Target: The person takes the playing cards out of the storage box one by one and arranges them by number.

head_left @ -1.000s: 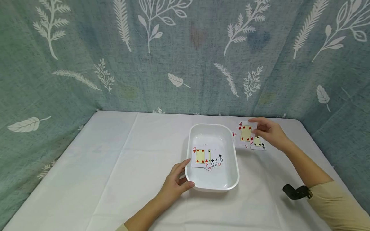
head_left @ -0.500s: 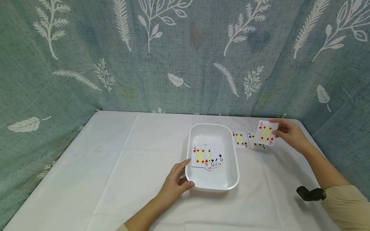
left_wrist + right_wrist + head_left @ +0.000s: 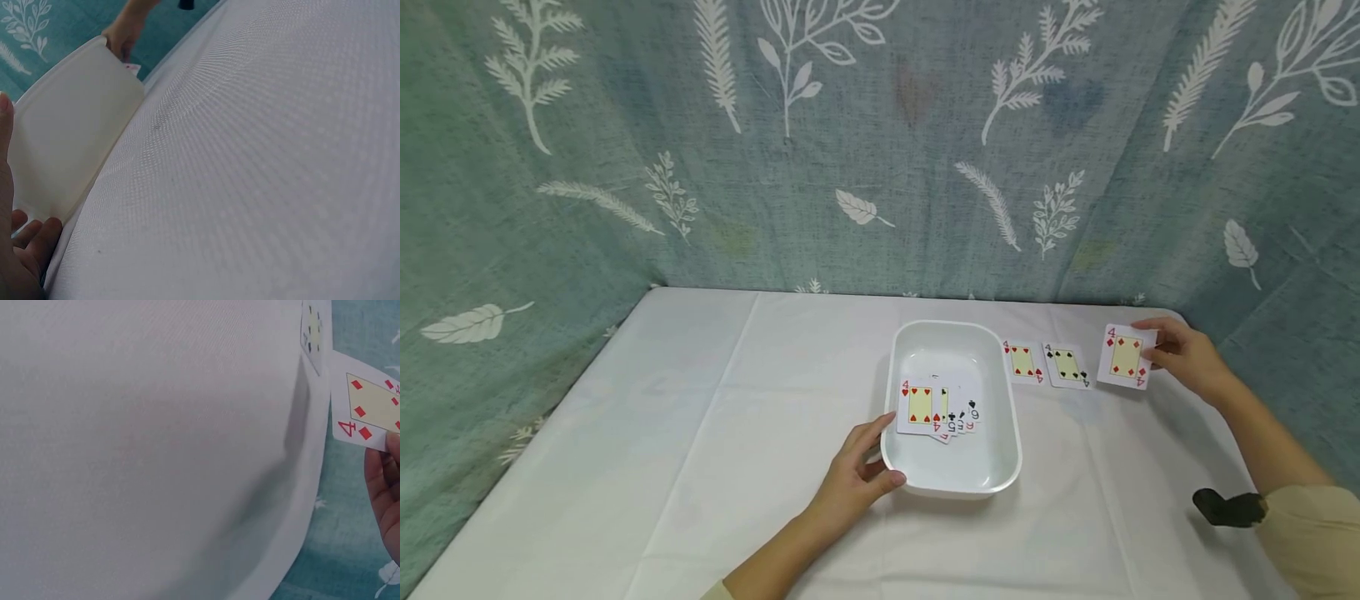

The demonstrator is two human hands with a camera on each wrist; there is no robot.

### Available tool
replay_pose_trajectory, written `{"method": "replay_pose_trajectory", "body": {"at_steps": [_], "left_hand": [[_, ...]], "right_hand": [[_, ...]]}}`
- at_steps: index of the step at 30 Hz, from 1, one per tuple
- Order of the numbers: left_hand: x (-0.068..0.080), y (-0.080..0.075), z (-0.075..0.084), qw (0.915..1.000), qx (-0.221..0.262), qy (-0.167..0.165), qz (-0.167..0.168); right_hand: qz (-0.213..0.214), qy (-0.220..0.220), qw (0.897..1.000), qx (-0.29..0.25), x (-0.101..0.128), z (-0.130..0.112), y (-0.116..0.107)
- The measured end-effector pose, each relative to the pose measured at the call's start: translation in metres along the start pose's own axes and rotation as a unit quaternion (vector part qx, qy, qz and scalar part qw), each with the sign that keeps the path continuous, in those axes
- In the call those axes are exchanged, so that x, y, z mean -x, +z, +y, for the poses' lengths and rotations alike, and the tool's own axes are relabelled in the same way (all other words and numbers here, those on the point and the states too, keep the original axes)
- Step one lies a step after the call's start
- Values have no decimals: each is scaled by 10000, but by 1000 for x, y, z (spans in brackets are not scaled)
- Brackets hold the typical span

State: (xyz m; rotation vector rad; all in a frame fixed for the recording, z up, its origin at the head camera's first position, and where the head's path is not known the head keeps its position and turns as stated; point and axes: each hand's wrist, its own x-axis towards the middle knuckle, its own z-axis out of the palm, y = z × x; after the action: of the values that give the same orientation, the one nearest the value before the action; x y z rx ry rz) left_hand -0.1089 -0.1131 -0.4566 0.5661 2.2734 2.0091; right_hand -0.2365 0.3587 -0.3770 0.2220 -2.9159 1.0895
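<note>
I am pinching the four of diamonds in my right hand, just right of the four of spades, while my left hand is gripping the white tray.

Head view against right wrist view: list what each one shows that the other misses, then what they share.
Only the head view shows the white tray with fanned cards inside, the left hand holding its rim, and the four of hearts on the table. Only the right wrist view shows the tablecloth edge close up. Both show the four of diamonds pinched in the right hand, beside the four of spades.
</note>
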Motion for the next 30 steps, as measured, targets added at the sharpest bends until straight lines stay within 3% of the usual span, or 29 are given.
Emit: {"method": "replay_pose_trajectory", "body": {"at_steps": [6,15,22,30], "left_hand": [[0,0,2,9998,-64,-205,32],[0,0,2,9998,-37,-212,17],[1,0,4,9995,-32,-320,18],[2,0,4,9996,-94,-248,49]], "right_hand": [[-186,127,9997,103,-2,10,2],[236,257,9979,540,-10,21,17],[202,535,9967,580,-17,24,27],[70,364,9955,867,-20,23,34]]}}
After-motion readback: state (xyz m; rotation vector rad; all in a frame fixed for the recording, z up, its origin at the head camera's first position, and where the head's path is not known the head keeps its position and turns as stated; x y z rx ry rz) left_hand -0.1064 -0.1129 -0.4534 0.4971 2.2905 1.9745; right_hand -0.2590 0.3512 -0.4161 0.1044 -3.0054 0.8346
